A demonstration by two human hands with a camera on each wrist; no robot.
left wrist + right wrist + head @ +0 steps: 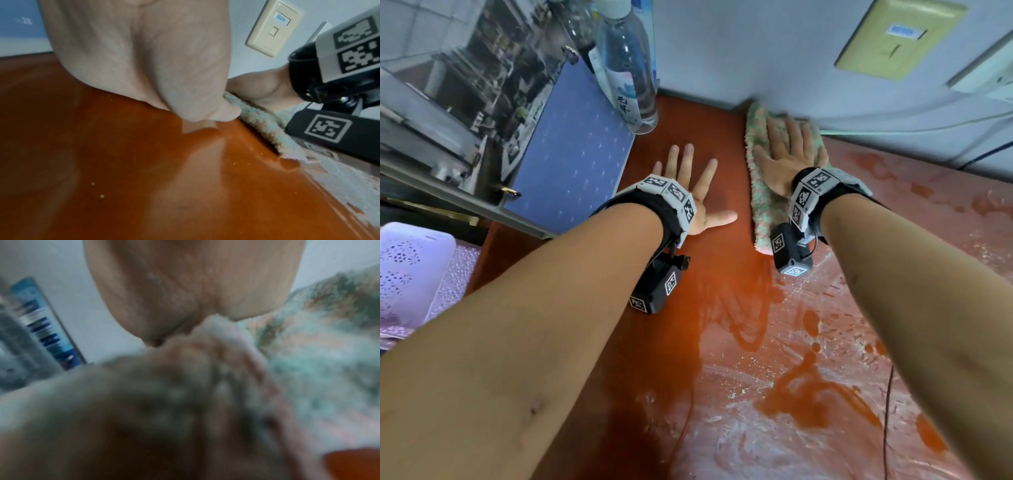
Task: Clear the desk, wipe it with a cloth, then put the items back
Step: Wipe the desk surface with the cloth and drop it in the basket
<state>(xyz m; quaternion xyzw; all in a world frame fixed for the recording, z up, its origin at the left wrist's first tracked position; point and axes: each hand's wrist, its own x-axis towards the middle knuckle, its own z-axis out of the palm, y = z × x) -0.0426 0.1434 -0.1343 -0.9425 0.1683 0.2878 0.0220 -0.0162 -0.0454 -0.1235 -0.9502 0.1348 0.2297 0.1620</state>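
The right hand [787, 161] lies flat with fingers straight on the cloth [760, 192], pressing it onto the counter [678, 342] at the back edge, against the wall. The cloth is fluffy, green and pink, folded long. The left hand [691, 185] rests palm down on the bare counter just beside the cloth, fingers spread, holding nothing. A bottle [628, 68] stands at the back left, next to a blue folder [571, 150]. White smears cover the counter's right part
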